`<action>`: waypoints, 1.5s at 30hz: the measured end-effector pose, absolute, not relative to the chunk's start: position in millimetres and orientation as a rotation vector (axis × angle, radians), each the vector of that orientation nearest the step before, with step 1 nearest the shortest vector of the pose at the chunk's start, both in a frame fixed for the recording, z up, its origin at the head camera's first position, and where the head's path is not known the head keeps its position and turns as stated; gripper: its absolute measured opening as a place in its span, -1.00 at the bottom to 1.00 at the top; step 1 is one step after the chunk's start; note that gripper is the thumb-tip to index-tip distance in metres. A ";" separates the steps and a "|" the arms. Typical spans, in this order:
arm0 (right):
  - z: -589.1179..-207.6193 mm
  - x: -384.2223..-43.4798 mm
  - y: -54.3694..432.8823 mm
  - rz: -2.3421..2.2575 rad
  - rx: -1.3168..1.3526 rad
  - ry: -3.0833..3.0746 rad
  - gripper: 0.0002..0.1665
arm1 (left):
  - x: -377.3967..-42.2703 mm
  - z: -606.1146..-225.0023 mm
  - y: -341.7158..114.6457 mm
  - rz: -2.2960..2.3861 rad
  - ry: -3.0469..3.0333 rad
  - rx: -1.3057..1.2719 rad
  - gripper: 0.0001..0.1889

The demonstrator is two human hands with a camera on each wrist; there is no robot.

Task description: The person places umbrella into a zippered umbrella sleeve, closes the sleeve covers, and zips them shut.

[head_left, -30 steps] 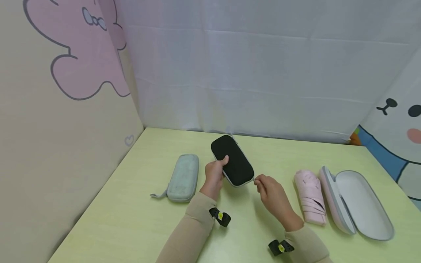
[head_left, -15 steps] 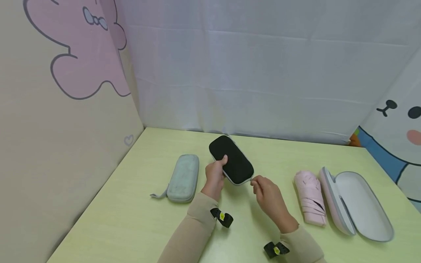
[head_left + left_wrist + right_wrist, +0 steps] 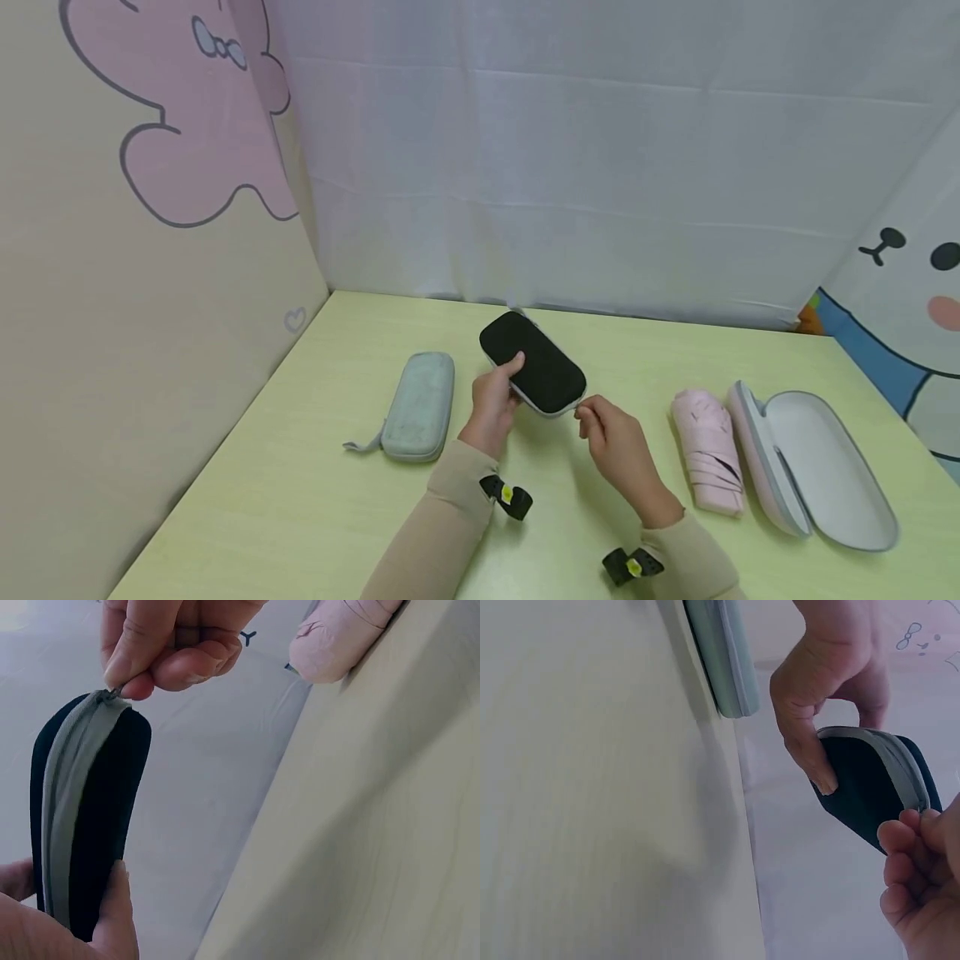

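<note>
My left hand (image 3: pixel 491 408) grips a black zip case (image 3: pixel 543 371) by its long side, thumb on the flat face, and holds it tilted above the table. A grey zipper (image 3: pixel 75 772) runs round the case's edge in the left wrist view. At the near right corner of the case, my right hand (image 3: pixel 617 446) pinches the small zipper pull (image 3: pixel 114 694) between thumb and forefinger. The fingertips mostly cover the pull. No opening into the case can be seen.
To the left on the pale yellow table (image 3: pixel 300 500) lies a mint-green zip case (image 3: pixel 418 408) with a wrist strap. A folded pink umbrella (image 3: pixel 707 450) lies at the right, beside an opened pink-and-white hard case (image 3: pixel 821 467). A white curtain (image 3: pixel 562 183) hangs behind.
The black case has turned slightly, its near right corner moving a little up and to the right. My right hand has shifted slightly left, still at that corner.
</note>
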State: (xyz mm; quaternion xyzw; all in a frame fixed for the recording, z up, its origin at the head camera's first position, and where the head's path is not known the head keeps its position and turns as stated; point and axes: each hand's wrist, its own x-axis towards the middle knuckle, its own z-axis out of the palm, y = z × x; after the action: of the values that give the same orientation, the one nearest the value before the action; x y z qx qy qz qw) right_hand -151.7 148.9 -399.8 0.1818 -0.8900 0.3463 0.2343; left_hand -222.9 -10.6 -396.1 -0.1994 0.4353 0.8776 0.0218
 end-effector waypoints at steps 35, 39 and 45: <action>-396.6 -159.2 152.4 0.913 0.455 -2.418 -0.84 | -216.2 -392.5 -1.0 2.890 1.271 -0.675 -0.60; -399.7 -157.5 147.5 0.915 0.451 -2.404 -0.85 | -215.2 -392.4 0.7 2.912 1.256 -0.706 -0.60; -402.4 -156.7 140.0 0.889 0.475 -2.346 -0.85 | -214.5 -392.6 4.2 2.951 1.227 -0.743 -0.56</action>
State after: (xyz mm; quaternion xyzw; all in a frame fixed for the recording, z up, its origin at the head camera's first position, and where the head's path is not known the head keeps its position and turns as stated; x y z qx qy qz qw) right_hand -156.7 140.0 -402.4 0.1782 -0.8793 0.3331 0.2901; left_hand -214.5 4.2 -392.6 -0.2258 0.3730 0.8973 -0.0694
